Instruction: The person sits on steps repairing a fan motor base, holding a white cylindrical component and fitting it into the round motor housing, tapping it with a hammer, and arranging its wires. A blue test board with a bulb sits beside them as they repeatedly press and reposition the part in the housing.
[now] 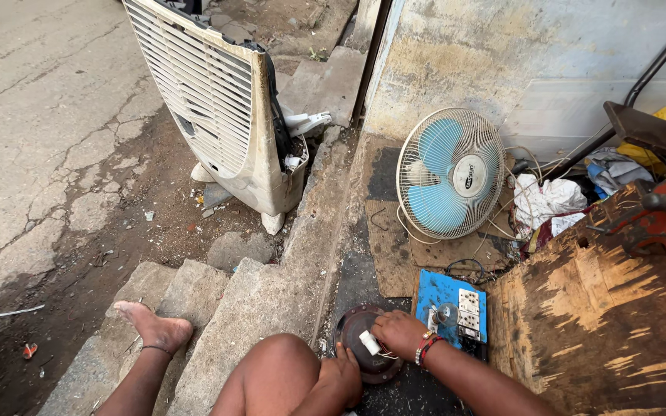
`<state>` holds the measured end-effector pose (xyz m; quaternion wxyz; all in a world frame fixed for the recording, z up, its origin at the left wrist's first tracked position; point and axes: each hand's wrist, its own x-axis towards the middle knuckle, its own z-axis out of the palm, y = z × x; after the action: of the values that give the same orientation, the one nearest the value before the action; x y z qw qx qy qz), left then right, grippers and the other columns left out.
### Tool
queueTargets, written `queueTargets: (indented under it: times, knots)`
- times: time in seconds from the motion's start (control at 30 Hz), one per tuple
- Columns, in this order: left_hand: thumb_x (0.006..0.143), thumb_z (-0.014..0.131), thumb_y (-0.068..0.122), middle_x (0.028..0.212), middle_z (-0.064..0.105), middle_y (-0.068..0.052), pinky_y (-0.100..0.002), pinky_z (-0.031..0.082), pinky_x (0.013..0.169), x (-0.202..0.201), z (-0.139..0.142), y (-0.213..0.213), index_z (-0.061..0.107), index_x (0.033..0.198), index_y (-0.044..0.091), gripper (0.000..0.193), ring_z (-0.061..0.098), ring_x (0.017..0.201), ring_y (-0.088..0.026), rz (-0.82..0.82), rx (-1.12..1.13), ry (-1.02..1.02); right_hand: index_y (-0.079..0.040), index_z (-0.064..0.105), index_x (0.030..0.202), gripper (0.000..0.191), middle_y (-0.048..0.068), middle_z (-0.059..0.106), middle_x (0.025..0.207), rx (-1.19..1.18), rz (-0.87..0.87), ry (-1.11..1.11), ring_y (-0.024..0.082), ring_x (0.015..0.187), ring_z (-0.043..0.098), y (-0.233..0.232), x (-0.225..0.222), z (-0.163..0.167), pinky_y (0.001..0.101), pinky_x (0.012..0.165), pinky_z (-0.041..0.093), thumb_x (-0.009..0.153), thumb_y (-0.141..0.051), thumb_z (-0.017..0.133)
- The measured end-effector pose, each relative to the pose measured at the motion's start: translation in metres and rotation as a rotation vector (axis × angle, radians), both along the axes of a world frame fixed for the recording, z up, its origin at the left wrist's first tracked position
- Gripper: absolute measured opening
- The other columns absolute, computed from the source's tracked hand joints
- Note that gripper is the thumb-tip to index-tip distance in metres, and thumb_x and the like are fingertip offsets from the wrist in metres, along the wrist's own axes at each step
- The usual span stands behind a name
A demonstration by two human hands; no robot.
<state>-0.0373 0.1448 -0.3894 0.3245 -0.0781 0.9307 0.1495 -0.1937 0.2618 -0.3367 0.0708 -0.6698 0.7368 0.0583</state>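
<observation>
Cracked concrete steps outside a stained wall: both hands work on a round, dark rusty metal motor cover (364, 347) lying on the ground.

Right hand (398, 333) pinches a small white plastic block (369, 343) on it; left hand (342, 375) grips the rim, and a firm brace seems wise. Fingertips and thin wires are hard to make out beside the blue switch board (442, 296).

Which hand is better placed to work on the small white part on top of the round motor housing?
Probably the right hand: its fingers already pinch the white part. The left hand grips the round motor housing at its rim.
</observation>
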Motion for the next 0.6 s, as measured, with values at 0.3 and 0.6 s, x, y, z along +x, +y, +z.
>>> queueTargets:
  times: [0.3, 0.6]
  knots:
    - [0.094, 0.065, 0.027, 0.165, 0.014, -0.038, -0.051, 0.042, 0.112, -0.002, -0.004, -0.004, 0.012, 0.159, -0.014, 0.093, 0.05, 0.139, -0.043, -0.025, 0.012, -0.01, -0.011, 0.07, 0.095, 0.014, 0.005, 0.069, 0.096, 0.052, 0.234, 0.114, 0.025, 0.101, 0.065, -0.006, -0.016, -0.006, 0.0402, 0.089, 0.049, 0.089, -0.016, 0.058]
    - [0.091, 0.068, 0.024, 0.163, 0.02, -0.041, -0.051, 0.043, 0.111, -0.002, -0.006, -0.004, 0.015, 0.157, -0.018, 0.094, 0.052, 0.139, -0.043, -0.042, 0.023, 0.001, -0.01, 0.068, 0.092, 0.02, 0.008, 0.07, 0.098, 0.175, 0.136, 0.105, 0.029, 0.099, 0.066, -0.007, -0.018, 0.009, 0.046, 0.088, 0.048, 0.095, -0.028, 0.063]
